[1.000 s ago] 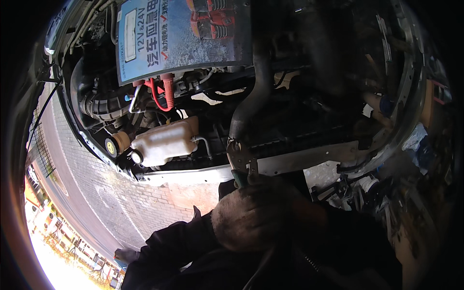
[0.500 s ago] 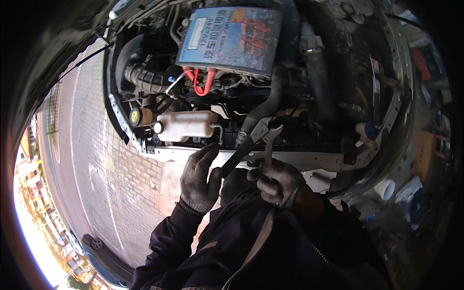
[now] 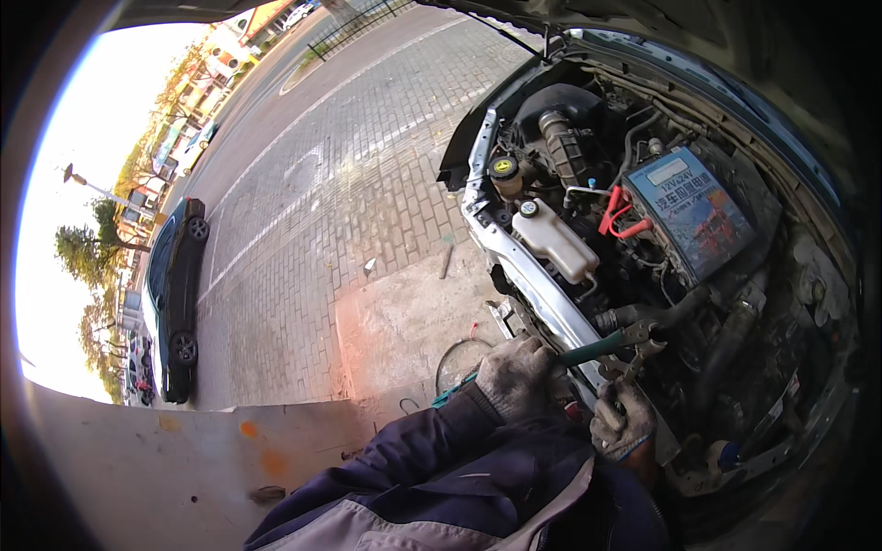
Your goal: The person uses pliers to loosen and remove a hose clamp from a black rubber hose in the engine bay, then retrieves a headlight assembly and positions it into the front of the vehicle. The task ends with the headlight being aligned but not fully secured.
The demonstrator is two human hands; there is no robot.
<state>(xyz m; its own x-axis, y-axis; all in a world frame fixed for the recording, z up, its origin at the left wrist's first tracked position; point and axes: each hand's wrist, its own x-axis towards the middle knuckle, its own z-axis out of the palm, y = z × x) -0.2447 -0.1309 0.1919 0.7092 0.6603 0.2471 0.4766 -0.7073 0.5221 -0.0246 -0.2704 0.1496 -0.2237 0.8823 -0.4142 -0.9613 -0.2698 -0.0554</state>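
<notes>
My gloved left hand point(image 3: 516, 375) is closed round the handle end of long green-handled pliers point(image 3: 593, 350), whose metal jaws point right over the engine bay's front edge. Just beside those jaws is the open end of a spanner point(image 3: 650, 352). My gloved right hand point(image 3: 622, 422) grips that spanner lower down, fingers curled. Both tools are above the silver front crossbar point(image 3: 540, 289), close to a thick black hose point(image 3: 684, 310). A teal piece point(image 3: 450, 395) shows by my left wrist; whether it belongs to the pliers I cannot tell.
A blue boxed power pack point(image 3: 703, 216) with red clamp leads point(image 3: 627, 220) lies on the engine. Nearer are a whitish coolant tank point(image 3: 554, 241) and a yellow-marked black cap point(image 3: 503, 169). A thin cable point(image 3: 443, 358) loops over the paving point(image 3: 303, 266). A dark car point(image 3: 184, 294) stands far left.
The view has swung left, bringing the paving and parked car into sight. My left hand has gone from loosely spread by the pliers' handle to closed on it. The right hand keeps the spanner.
</notes>
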